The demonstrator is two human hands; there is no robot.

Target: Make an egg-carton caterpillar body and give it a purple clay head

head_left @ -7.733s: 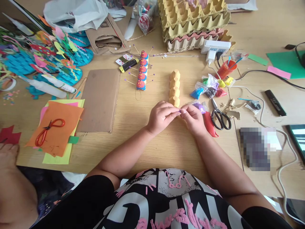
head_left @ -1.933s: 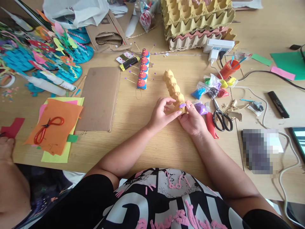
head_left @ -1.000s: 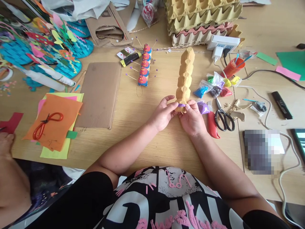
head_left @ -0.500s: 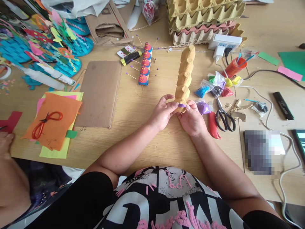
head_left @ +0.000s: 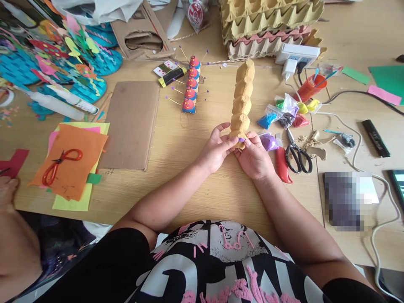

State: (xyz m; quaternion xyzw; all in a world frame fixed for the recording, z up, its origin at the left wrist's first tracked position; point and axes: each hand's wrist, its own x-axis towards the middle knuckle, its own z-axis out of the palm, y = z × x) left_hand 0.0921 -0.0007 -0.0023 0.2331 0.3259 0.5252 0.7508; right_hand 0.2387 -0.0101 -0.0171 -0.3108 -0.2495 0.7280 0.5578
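A strip of yellow-brown egg carton (head_left: pixel 242 92) with several bumps points away from me, its near end gripped between both hands. My left hand (head_left: pixel 216 147) is closed on the left side of that end, thumb on top. On the right side my right hand (head_left: pixel 255 156) pinches it too. A small piece of purple clay (head_left: pixel 241 139) lies across the near bump between my thumbs. Beside my right hand sits a bag of purple clay (head_left: pixel 269 142). Farther off to the left stands a painted egg-carton caterpillar (head_left: pixel 192 86) in red and blue, with purple-tipped sticks.
Black-handled scissors (head_left: pixel 298 153) and a red utility knife (head_left: pixel 283 165) lie right of my hands. Bagged clays (head_left: pixel 285 112), an orange cup (head_left: pixel 311 87) and a power strip (head_left: pixel 297 54) are beyond. Cardboard (head_left: pixel 131 122) lies left. Another person's hand (head_left: pixel 8 189) is at far left.
My thumbs have shifted slightly over the purple clay, so less of it shows. The view has moved a little; the egg carton strip stays in both hands.
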